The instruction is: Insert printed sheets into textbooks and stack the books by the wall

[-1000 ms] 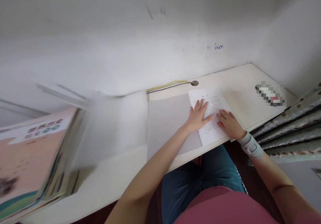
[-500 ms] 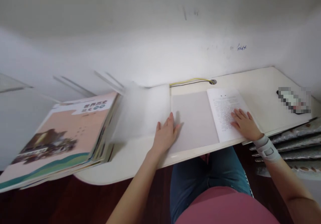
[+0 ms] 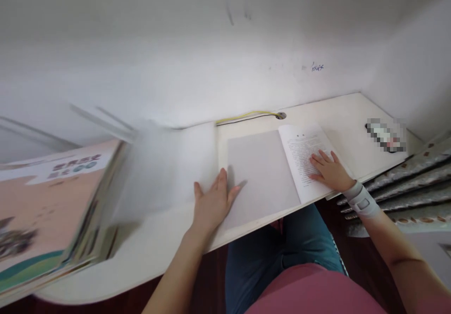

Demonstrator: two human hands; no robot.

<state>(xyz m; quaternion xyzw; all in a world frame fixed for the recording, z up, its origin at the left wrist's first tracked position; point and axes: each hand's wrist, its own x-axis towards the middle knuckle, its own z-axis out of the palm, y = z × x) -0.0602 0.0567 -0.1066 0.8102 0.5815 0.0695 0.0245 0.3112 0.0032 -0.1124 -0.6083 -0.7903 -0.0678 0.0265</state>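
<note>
An open book lies in front of me, its printed page (image 3: 296,164) on the right and a plain greyish sheet (image 3: 260,173) spread to the left of it. My right hand (image 3: 331,171), with a white band on the wrist, rests flat on the printed page with fingers spread. Farther left is a pale, translucent-looking sheet (image 3: 169,168). My left hand (image 3: 211,206) is stretched out between that pale sheet and the greyish one, fingers apart, its thumb over the greyish sheet's left edge. Whether the left palm presses down I cannot tell.
A thick stack of books (image 3: 59,196) with a pink cover on top stands at the left. A pixelated phone-like object (image 3: 385,135) lies on the right of the white desk (image 3: 352,121). Yellow and black cables (image 3: 246,116) run into a hole by the wall. Patterned silvery material (image 3: 416,178) hangs at the right.
The view has swung, so the desk and its things sit farther left. My left hand has spread its fingers wider and shifted slightly left along the sheets. My right hand stays on the page.
</note>
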